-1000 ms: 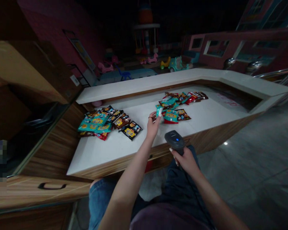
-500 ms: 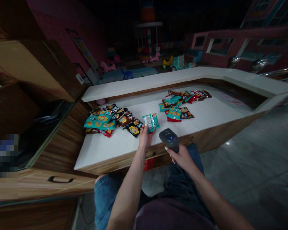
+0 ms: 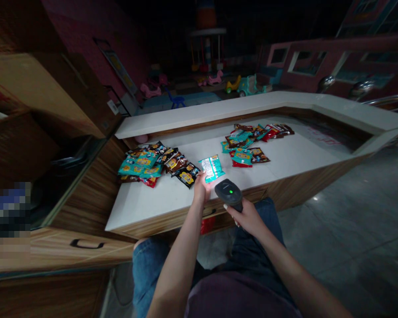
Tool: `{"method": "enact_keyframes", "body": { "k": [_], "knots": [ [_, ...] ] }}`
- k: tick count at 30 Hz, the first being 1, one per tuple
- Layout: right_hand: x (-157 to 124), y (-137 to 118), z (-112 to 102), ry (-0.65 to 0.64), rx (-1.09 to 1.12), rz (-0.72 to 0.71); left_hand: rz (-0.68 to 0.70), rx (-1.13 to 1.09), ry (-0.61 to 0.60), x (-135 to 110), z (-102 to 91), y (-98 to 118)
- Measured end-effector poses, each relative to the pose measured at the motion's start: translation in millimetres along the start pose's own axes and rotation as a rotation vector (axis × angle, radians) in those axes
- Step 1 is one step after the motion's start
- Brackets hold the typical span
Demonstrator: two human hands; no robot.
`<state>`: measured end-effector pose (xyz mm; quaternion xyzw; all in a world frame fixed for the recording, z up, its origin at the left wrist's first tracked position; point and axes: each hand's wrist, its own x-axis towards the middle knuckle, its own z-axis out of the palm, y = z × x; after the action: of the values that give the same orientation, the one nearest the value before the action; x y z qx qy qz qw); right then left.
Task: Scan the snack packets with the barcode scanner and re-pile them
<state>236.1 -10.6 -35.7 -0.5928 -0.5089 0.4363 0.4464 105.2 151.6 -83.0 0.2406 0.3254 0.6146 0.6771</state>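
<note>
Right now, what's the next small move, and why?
Probably slide the teal packet onto the nearby pile with the left hand: the hand is at the packet's lower edge and that pile lies closest. The right hand grips the scanner, its light showing green, so it likely needn't move.

"Colour of the snack packet (image 3: 212,168), centre of the frame?"
"Teal and white."
"And the barcode scanner (image 3: 228,192) just below it?"
"Dark grey, with a green light. The counter front (image 3: 159,223) shows brown wood grain."
</note>
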Motion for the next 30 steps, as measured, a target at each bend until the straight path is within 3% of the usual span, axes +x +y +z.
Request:
{"method": "enact_keyframes", "body": {
  "k": [5,11,14,20,25,30],
  "knots": [
    [-1,2,-4,0.025,0.002,0.018,0.089,0.171,0.044,-11,0.8,7],
    [-1,2,-12,0.066,-0.017,0.016,0.736,1.064,-0.09,-29,-12.9,51],
    [0,4,-11,0.057,0.011,0.031,0.891,1.4,-0.074,-32,-33.7,73],
    [1,11,-5,0.037,0.037,0.051,0.846,1.649,-0.059,-28,-65.9,87],
    [3,11,-9,0.05,0.021,0.042,0.774,1.712,-0.035,-7,-68.1,102],
    [4,14,-14,0.087,0.04,0.042,0.793,1.759,0.037,11,-65.4,112]
  ]
}}
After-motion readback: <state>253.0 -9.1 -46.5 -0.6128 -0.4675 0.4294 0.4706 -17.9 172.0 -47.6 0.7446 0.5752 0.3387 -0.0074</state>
